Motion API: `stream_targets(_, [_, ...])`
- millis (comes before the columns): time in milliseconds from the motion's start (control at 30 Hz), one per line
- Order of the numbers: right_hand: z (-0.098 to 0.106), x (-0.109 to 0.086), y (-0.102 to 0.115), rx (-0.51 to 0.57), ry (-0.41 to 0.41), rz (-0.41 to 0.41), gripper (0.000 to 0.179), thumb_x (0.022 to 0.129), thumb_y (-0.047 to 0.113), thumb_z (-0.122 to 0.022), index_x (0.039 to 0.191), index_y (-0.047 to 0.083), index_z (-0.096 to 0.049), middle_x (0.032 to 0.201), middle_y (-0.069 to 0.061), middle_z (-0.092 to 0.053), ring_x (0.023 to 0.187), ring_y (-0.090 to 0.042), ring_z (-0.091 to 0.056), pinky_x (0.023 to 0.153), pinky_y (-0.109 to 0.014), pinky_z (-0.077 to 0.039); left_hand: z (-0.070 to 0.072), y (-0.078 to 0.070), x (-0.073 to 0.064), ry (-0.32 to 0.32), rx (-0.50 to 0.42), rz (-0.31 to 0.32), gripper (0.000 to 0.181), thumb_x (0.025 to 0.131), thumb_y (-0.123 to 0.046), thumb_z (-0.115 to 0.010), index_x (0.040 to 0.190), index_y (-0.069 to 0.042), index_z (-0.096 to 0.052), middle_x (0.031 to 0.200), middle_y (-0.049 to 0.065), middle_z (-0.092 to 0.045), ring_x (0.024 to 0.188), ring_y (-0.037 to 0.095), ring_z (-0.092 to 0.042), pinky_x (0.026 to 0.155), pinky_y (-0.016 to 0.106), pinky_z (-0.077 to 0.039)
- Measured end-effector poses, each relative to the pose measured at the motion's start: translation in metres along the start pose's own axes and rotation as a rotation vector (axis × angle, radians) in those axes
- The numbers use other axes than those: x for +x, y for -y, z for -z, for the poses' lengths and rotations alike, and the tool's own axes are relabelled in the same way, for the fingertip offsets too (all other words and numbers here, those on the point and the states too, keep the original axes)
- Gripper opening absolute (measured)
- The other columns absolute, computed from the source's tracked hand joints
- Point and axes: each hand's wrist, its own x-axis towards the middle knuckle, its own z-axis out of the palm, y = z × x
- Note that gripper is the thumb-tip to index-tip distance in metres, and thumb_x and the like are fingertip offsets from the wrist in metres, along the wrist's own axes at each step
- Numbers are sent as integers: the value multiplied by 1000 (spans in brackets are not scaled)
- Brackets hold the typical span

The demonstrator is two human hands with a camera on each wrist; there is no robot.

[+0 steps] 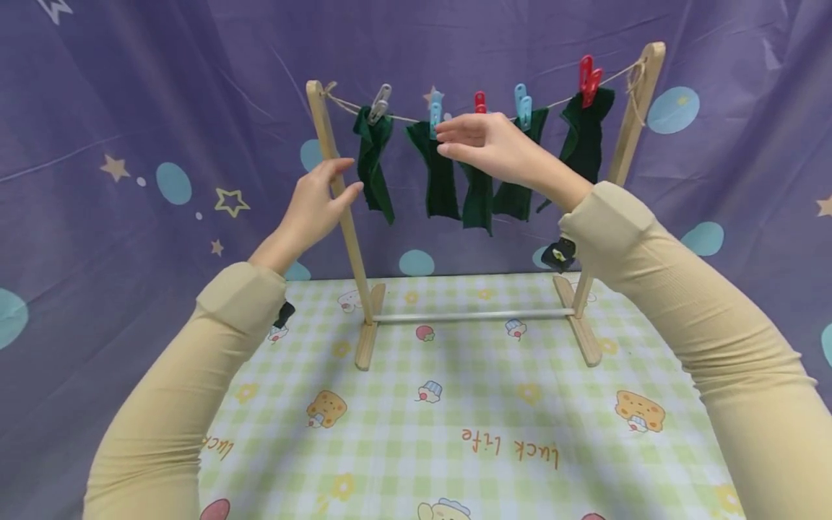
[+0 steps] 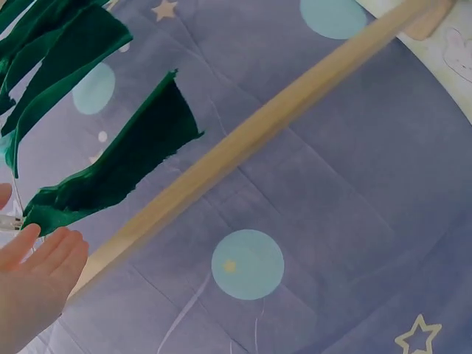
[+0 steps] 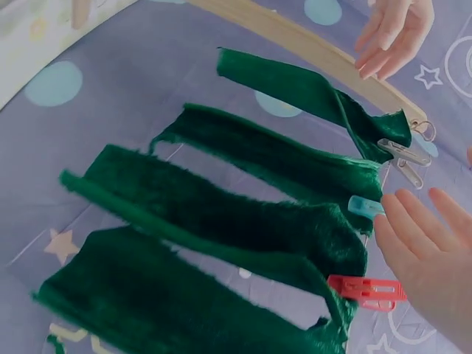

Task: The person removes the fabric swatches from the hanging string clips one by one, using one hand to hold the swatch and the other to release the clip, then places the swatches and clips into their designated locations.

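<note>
Evidently, the 5 green cloths (image 1: 442, 180) are hanging from a string (image 1: 559, 103) between 2 wooden posts, each pinched at its upper end by a single peg so that the rest falls free. From left to right the pegs run grey (image 1: 380, 105), light blue (image 1: 435, 115), red (image 1: 479, 102), light blue (image 1: 523, 108) and red (image 1: 589, 83).

The string is tied near the tops of the left post (image 1: 354, 249) and the right post (image 1: 627, 148), which seems to give it enough hold to carry the row. Long wooden feet (image 1: 366, 347) and a pale bar (image 1: 468, 316) low between the posts probably keep the rack upright on the checked tablecloth (image 1: 481, 404). Behind it hangs a purple curtain (image 1: 227, 87).

The left hand (image 1: 312, 198) is raised beside the left post, near the leftmost cloth; its fingers are loosely bent, thumb apart, gripping nothing. The right hand (image 1: 497, 148) is held up in front of the middle cloths, its fingers fairly straight and pointing at the light blue peg on the 2nd cloth. They do not grip it; whether the fingertips touch it, I cannot tell.
</note>
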Motion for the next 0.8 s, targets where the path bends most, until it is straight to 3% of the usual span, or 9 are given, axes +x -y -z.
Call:
stream_targets(333, [-11, 28, 10, 78, -60, -21, 47, 88, 29, -54, 130, 11, -45, 126, -6, -51, 116, -11, -46, 95, -26, -37, -2, -6, 17, -112, -152, 102, 44, 91, -22, -50, 128, -1, -41, 128, 15, -46, 119, 21, -43, 96, 25, -36])
stream_targets(500, [-15, 38, 14, 64, -104, -29, 46, 89, 29, -53, 131, 12, -44, 128, -4, -49, 117, -11, -45, 95, -25, -36, -5, -8, 24, -187, -192, 119, 42, 89, -20, -54, 124, 0, -46, 123, 14, -51, 115, 20, -48, 92, 23, -38])
stream_targets(800, [-24, 58, 18, 149, -160, -67, 47, 87, 22, -57, 131, 11, -43, 131, -4, -46, 117, -9, -45, 93, -21, -38, -12, -12, 37, -335, -334, 199, 34, 86, -18, -58, 113, 2, -55, 111, 14, -60, 101, 16, -57, 84, 19, -43])
